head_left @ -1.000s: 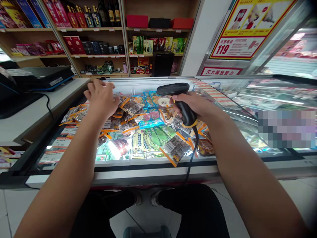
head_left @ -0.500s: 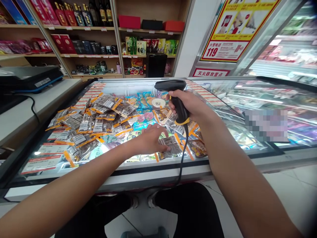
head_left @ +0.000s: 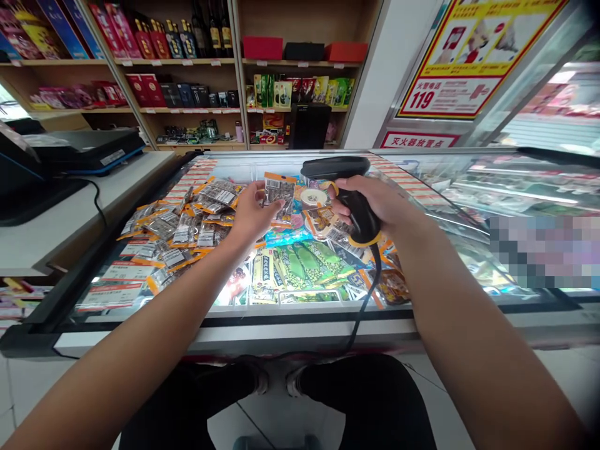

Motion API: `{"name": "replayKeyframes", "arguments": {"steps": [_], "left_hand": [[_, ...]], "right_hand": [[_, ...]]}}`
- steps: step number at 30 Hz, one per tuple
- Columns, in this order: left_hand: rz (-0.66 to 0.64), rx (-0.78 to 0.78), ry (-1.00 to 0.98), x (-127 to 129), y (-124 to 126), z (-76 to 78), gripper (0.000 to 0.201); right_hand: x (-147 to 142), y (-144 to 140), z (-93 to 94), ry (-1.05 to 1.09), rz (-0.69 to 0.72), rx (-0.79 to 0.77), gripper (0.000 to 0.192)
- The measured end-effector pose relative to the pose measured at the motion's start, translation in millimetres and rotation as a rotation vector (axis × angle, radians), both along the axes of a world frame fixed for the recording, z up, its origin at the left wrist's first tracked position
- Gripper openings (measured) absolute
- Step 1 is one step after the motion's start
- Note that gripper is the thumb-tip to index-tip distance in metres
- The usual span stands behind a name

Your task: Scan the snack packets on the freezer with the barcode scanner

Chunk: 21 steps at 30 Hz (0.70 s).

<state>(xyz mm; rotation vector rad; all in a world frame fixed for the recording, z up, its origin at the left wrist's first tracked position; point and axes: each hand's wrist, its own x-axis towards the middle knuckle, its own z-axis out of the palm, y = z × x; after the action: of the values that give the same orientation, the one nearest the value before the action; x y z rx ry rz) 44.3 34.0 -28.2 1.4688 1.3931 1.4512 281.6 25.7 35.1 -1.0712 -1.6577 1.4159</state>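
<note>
A small snack packet with orange ends and a white label is held up over the glass-topped freezer. My left hand grips it, thumb across its face. My right hand is wrapped round the handle of a black and yellow barcode scanner. The scanner head is just right of the packet and level with its upper part. Its black cable hangs over the front edge. Many like packets lie in a pile to the left, and several more packets lie under the scanner.
A white counter with a black scale stands at the left. Shelves with boxes and bottles line the back. Under the glass show green bags. A second freezer extends to the right.
My left hand has picked up a packet from the near right side of the glass and raised it, moving left and away. The scanner stays in my right hand. The view has shifted left.
</note>
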Motion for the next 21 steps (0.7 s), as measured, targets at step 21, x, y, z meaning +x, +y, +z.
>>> {"name": "replayKeyframes", "arguments": {"steps": [21], "left_hand": [[0.195,0.258,0.553,-45,-12,40.0,0.062]], "right_hand": [[-1,3,-1.7,0.065,-0.137,0.004,0.025]]}}
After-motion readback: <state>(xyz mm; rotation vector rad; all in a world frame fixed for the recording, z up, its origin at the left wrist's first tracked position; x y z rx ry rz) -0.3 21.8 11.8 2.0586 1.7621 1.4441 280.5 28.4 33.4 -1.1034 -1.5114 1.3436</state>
